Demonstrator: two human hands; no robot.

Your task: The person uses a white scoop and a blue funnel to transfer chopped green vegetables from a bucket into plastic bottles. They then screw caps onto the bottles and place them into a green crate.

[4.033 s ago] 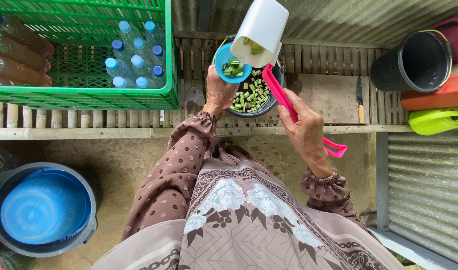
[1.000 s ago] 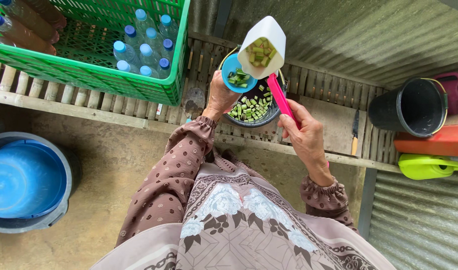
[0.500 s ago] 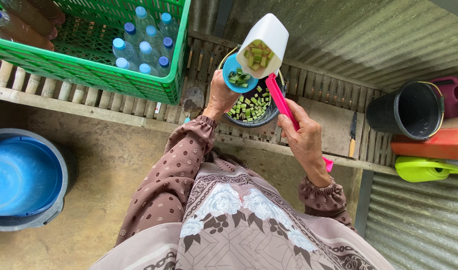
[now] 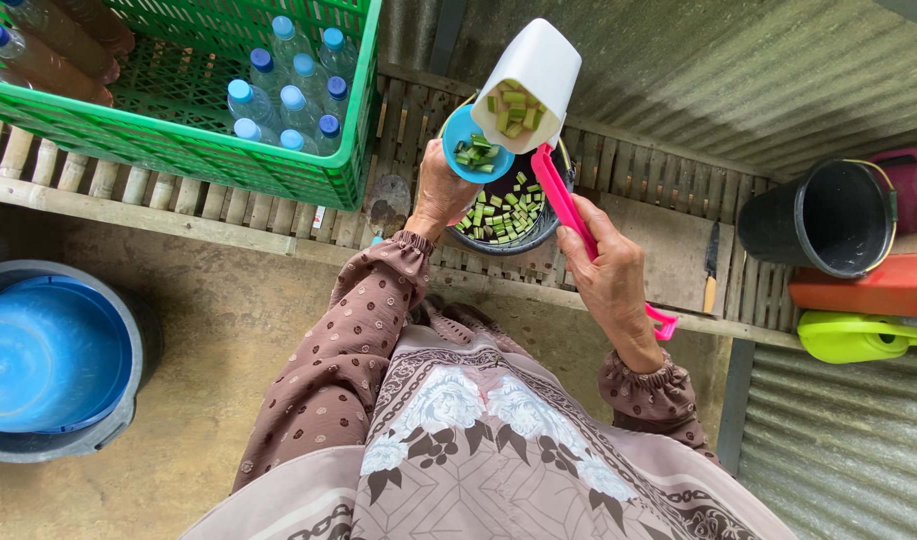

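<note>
- Two hands work over a dark bowl (image 4: 499, 222) of chopped green stalk pieces, which sits on a slatted wooden tabletop (image 4: 669, 250).
- Left hand (image 4: 441, 192) is closed around a small blue cup (image 4: 476, 142) holding a few green pieces, held just above the bowl's far rim.
- Right hand (image 4: 611, 280) grips the pink handle (image 4: 569, 215) of a white scoop (image 4: 529, 85), tilted so its opening faces the camera, cut pieces inside, touching the cup's edge.
- Left of the bowl stands a green crate (image 4: 179, 130) of blue-capped bottles (image 4: 284, 100).
- Right of it lie a knife (image 4: 712, 265), a black bucket (image 4: 819, 215) and a lime-green watering can (image 4: 859, 335).
- Below left, a blue basin (image 4: 49, 360) rests on the floor.
</note>
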